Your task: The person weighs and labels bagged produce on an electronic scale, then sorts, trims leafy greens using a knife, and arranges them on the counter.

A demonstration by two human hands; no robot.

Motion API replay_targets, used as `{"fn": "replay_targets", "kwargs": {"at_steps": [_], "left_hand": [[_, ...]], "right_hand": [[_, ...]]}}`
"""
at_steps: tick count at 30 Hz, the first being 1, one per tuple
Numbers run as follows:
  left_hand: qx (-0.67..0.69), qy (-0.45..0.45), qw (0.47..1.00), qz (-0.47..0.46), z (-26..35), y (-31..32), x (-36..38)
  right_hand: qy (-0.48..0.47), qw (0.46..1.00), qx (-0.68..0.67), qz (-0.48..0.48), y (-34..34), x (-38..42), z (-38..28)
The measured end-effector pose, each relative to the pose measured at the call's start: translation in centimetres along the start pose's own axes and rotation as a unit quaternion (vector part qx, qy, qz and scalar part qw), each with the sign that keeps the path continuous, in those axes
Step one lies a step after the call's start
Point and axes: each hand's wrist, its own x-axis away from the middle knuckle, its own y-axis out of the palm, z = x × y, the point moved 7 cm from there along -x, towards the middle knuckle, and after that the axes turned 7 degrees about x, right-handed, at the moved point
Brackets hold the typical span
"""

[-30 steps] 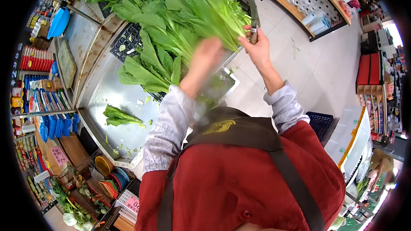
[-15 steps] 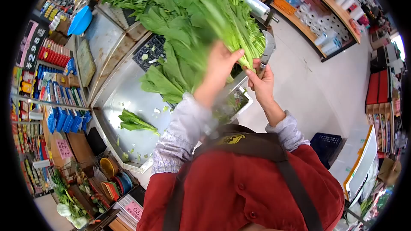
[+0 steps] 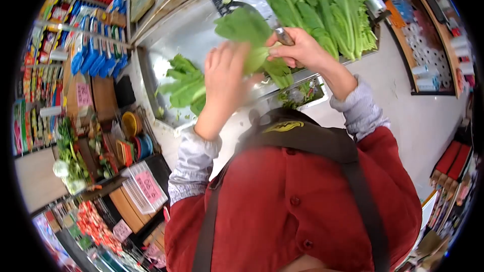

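Over on the left a small bunch of greens [image 3: 184,85] lies on the steel counter [image 3: 166,45]. The left hand [image 3: 224,78] grips a leafy green [image 3: 247,32], fingers wrapped round its base, held above the counter. The right hand [image 3: 297,50] is closed around a knife [image 3: 262,10], with the big greens pile [image 3: 322,5] just beyond.

Leafy green bunch [image 3: 252,40] held upright, knife [image 3: 267,17] at its stems.
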Motion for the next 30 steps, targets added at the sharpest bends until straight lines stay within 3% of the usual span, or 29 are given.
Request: {"fn": "replay_targets", "kwargs": {"at_steps": [1, 2, 4, 6, 8, 10, 12, 25, 27, 30], "left_hand": [[0.065, -0.070, 0.992, -0.087, -2.0, 1.2, 1.7], [0.058, -0.084, 0.991, -0.084, -2.9, 1.2, 2.9], [0.181, -0.284, 0.933, -0.125, -6.1, 2.0, 5.7], [0.176, -0.295, 0.934, -0.102, -8.3, 2.0, 8.2], [0.192, -0.352, 0.914, -0.065, -10.4, 2.0, 10.7], [0.176, -0.387, 0.902, -0.077, -11.9, 2.3, 12.5], [0.120, -0.428, 0.892, -0.089, -13.0, 2.5, 13.9], [0.084, -0.455, 0.882, -0.088, -15.7, 4.6, 14.8], [0.090, -0.438, 0.892, -0.071, -16.0, 5.1, 14.6], [0.099, -0.409, 0.904, -0.070, -16.1, 5.6, 14.0]], "right_hand": [[0.007, 0.999, 0.006, -0.038, 1.8, -0.9, -0.5], [0.011, 0.997, 0.013, -0.075, 3.3, -1.7, -0.9], [0.004, 0.993, 0.006, -0.118, 5.7, -3.4, -0.3], [-0.054, 0.994, 0.096, 0.009, 6.2, -5.2, 0.8], [-0.060, 0.986, 0.156, 0.005, 7.8, -5.6, 1.7], [-0.144, 0.956, 0.257, -0.008, 10.2, -5.4, 2.4], [-0.121, 0.937, 0.328, -0.023, 12.2, -4.6, 3.5], [-0.046, 0.918, 0.393, -0.008, 15.2, -6.2, 9.2], [0.000, 0.921, 0.390, -0.002, 14.8, -6.2, 9.3], [-0.005, 0.923, 0.384, 0.004, 14.6, -6.4, 9.1]]}}
